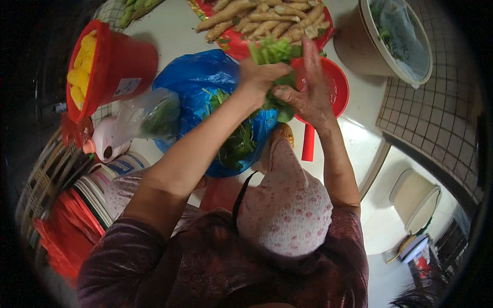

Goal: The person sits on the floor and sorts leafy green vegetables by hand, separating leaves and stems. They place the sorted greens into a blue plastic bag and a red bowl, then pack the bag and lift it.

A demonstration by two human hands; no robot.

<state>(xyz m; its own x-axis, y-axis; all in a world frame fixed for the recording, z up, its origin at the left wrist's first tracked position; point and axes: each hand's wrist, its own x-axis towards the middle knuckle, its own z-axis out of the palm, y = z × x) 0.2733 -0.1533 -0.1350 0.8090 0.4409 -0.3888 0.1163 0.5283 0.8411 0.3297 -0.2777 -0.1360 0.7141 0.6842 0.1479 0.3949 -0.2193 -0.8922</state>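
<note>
My left hand (256, 79) is closed around a bunch of leafy greens (273, 52), its cut stems pointing away from me. Against the bunch's right side is my right hand (308, 92), blurred, its fingers extended and its thumb near the leaves. Below and left of the hands, a blue plastic bag (192, 73) lies spread wide with loose leafy greens (237, 148) in it. Partly behind my right hand sits a red plastic dipper (341, 90), its handle towards me. A clear plastic bag (160, 111) holding something green rests on the blue bag's left side.
Pale root vegetables (269, 19) are heaped on a red sheet ahead. A red bucket (131, 69) with yellow contents stands left, and a large pale bucket (362, 50) with a plastic liner stands right. Another pale bucket (408, 200) is farther right. A white bottle lies at lower left.
</note>
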